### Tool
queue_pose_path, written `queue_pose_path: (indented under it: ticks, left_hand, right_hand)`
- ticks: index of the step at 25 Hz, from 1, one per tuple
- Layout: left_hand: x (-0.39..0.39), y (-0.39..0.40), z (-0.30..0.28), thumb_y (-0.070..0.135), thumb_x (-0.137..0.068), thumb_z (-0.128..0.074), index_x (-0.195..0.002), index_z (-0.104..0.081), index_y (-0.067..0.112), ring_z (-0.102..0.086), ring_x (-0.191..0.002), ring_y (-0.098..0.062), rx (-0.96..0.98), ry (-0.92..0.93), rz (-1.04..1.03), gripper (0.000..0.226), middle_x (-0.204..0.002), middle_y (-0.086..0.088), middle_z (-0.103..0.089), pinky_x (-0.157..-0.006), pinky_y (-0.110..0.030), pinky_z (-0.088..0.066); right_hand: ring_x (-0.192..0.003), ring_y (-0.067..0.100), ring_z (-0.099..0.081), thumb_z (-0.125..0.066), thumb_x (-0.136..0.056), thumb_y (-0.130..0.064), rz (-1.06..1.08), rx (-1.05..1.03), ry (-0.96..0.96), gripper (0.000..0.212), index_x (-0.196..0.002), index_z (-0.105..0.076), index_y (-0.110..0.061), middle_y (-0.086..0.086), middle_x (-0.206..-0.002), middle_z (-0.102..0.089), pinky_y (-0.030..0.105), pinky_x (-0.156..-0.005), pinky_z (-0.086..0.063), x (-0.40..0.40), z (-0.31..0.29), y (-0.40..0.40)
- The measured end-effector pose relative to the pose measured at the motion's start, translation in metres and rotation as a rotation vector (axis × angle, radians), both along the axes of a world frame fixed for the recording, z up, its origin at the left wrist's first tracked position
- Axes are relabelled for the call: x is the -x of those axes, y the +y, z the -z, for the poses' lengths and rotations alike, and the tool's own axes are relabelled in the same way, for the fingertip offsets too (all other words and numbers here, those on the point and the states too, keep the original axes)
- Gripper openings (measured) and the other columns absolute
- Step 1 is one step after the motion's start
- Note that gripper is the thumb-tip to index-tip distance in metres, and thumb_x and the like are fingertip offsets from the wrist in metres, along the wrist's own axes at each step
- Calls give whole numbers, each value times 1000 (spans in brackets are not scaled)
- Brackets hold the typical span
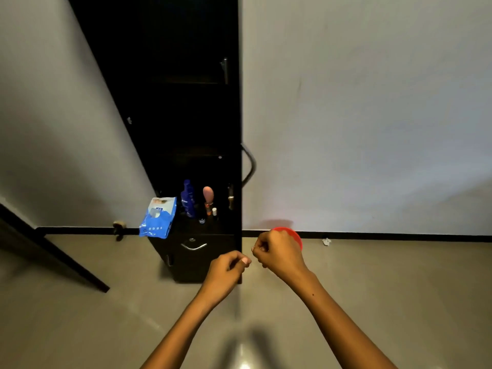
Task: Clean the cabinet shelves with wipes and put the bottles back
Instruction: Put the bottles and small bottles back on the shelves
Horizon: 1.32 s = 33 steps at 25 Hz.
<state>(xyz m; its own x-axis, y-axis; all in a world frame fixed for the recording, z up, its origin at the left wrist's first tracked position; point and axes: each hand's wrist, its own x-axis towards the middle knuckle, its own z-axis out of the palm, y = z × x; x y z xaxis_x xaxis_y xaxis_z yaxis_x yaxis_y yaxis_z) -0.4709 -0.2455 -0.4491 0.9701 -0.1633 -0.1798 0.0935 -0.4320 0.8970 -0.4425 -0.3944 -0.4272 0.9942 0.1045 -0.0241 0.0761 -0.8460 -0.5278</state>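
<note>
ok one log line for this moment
left hand: curled, empty | right hand: curled, contents unclear | wipes pack, blue bottle: on cabinet ledge | wiping: not underway

Both bare forearms are reaching forward from the bottom edge of the view, angling inward so that the two hands are meeting near the middle. The left hand (227, 267) is hanging with its back toward the camera, fingers curled under and the thumb tip pressing against the side of the forefinger in a loose grip. The right hand (277, 253) is sitting slightly higher and just beside it, wrist bent, knuckles up, fingers curling into the palm. Whether either hand is pinching anything small is not showing.
</note>
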Motion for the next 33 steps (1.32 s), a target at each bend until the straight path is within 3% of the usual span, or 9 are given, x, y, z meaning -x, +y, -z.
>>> queue_pose_path:
  ticks: [3,6,8,11,15,21,26,31,33]
  left_hand:
    - [20,65,-4,16,-92,-53,-80,-64,24,-63,-80,-12,-15,-42,-60,18,-84,-1,-69,-72,-20,-47]
    - [29,128,-8,17,-91,-55,-84,-67,17,-64,-82,-16,-36,-105,-217,14,-85,-7,-71,-75,-29,-49]
    - [29,167,-10,18,-91,-55,-92,-68,11,-64,-84,-17,-58,-146,-287,15,-89,-8,-71,-75,-26,-48]
    - [15,209,-8,17,-91,-55,-92,-67,9,-61,-77,-15,-77,-182,-332,14,-84,-5,-68,-61,-8,-41]
    - [-29,236,6,15,-91,-56,-89,-65,8,-53,-63,-6,-76,-168,-363,12,-77,-3,-61,-54,-4,-38]
    - [-141,253,34,17,-91,-55,-90,-65,7,-55,-76,-14,-133,-106,-268,14,-80,-2,-60,-57,-13,-36]
    - [-243,254,51,11,-88,-56,-81,-65,8,-59,-76,-22,-157,-70,-184,11,-77,-8,-64,-66,-24,-39]
    - [-322,258,74,14,-87,-57,-91,-67,7,-65,-88,-32,-196,-81,-102,12,-90,-17,-70,-76,-31,-46]
    - [-340,257,77,16,-87,-60,-104,-65,7,-63,-99,-31,-227,-113,-74,21,-102,-16,-69,-85,-33,-47]
  right_hand:
    - [-73,16,-66,-60,-85,-29,-51,-7,-1,14,-85,-69,-18,1,-78,-70,36,-70,-58,27,-8,72]
    - [-76,17,-65,-58,-85,-36,-62,20,-89,18,-86,-69,-21,-1,-79,-70,34,-69,-55,31,-11,140]
    - [-76,17,-65,-58,-86,-39,-52,1,-145,19,-85,-68,-22,-2,-78,-69,34,-66,-54,24,-9,178]
    - [-73,18,-65,-59,-87,-38,-22,-23,-186,19,-84,-68,-22,-1,-76,-69,34,-62,-53,3,-1,215]
    - [-69,15,-64,-59,-88,-36,50,-9,-171,17,-84,-67,-21,-3,-74,-67,30,-60,-52,-41,19,237]
    - [-76,21,-65,-58,-87,-33,234,8,-128,10,-85,-64,-25,2,-78,-68,34,-62,-52,-141,38,240]
    - [-87,27,-66,-55,-87,-29,327,73,-104,15,-92,-68,-24,7,-88,-71,33,-66,-49,-217,43,236]
    - [-95,29,-65,-55,-84,-28,369,124,20,17,-95,-68,-24,8,-96,-71,31,-70,-48,-262,66,236]
    - [-97,28,-65,-56,-83,-27,354,148,61,16,-95,-67,-23,8,-97,-71,32,-73,-49,-269,75,233]
